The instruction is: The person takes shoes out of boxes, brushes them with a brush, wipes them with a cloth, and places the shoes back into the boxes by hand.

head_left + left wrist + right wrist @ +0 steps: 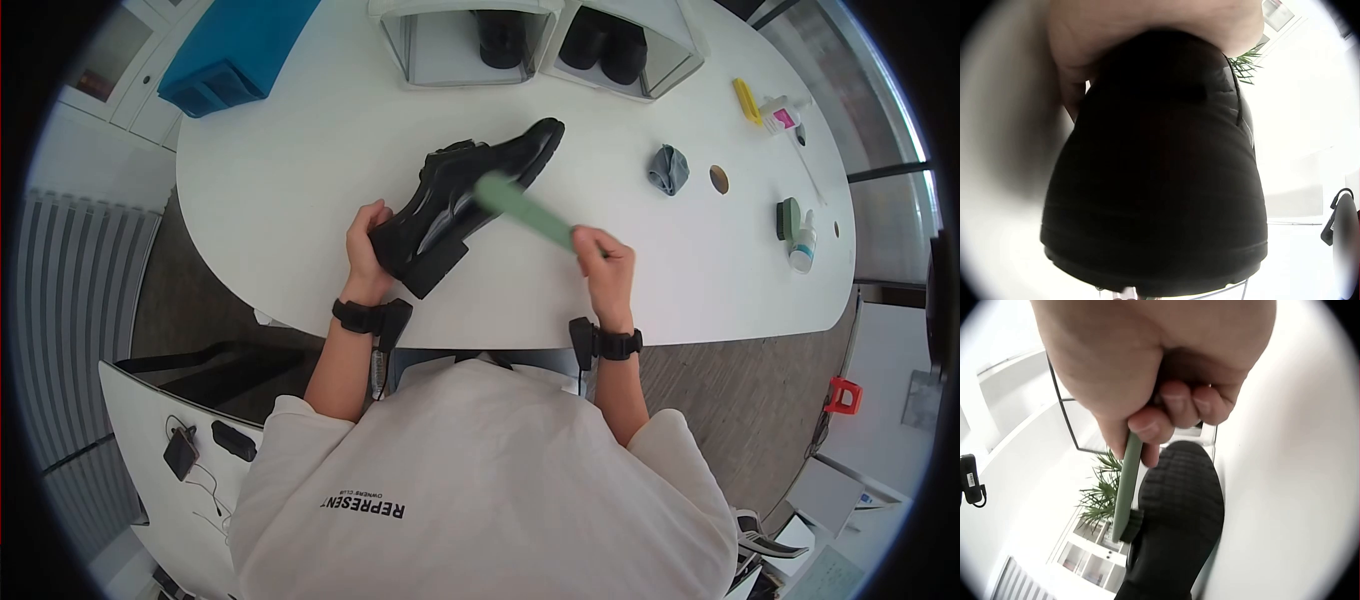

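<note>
A glossy black leather shoe [440, 205] lies tilted over the white table, its toe pointing up and right in the head view. My left hand [364, 248] grips it at the heel end; in the left wrist view the dark heel [1154, 187] fills the middle, below the palm. With curled fingers, my right hand [607, 275] holds a green-handled brush [530, 213], blurred in the head view, its head overlapping the shoe's side. Seen from the right wrist, dark bristles [1132, 526] meet the shoe's edge beside the ridged sole [1182, 484].
Two open-fronted boxes [552, 60] with black shoes inside stand at the table's far edge. A blue bag [240, 60] lies far left. To the right are a crumpled grey cloth [669, 169], a yellow item [746, 101], a pink-labelled bottle [780, 115], a green-and-dark block [788, 219] and another bottle [803, 248].
</note>
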`<state>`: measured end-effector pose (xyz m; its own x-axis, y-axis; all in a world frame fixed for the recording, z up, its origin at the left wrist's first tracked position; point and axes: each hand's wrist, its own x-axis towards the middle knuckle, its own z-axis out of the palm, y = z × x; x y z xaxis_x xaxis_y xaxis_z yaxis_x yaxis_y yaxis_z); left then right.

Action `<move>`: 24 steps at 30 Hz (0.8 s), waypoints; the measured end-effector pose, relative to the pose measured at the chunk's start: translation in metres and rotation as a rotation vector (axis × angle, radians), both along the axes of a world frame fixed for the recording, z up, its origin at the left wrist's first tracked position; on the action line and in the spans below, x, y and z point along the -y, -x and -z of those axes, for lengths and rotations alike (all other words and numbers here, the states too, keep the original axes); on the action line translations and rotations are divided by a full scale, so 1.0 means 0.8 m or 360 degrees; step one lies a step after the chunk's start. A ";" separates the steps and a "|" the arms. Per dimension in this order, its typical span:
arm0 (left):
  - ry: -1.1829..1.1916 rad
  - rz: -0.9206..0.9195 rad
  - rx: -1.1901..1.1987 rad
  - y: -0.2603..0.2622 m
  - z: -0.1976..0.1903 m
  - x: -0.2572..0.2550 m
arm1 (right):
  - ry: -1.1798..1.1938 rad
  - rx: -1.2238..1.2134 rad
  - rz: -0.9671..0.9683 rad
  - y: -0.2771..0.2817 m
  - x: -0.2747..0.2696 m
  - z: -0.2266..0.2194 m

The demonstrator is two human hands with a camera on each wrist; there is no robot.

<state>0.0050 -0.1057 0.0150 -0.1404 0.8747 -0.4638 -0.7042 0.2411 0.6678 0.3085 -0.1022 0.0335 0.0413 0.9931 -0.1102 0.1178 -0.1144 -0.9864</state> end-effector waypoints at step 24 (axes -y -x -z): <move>-0.0095 -0.0038 -0.0027 -0.005 -0.004 0.005 | 0.0021 0.0126 -0.0266 0.010 0.009 -0.023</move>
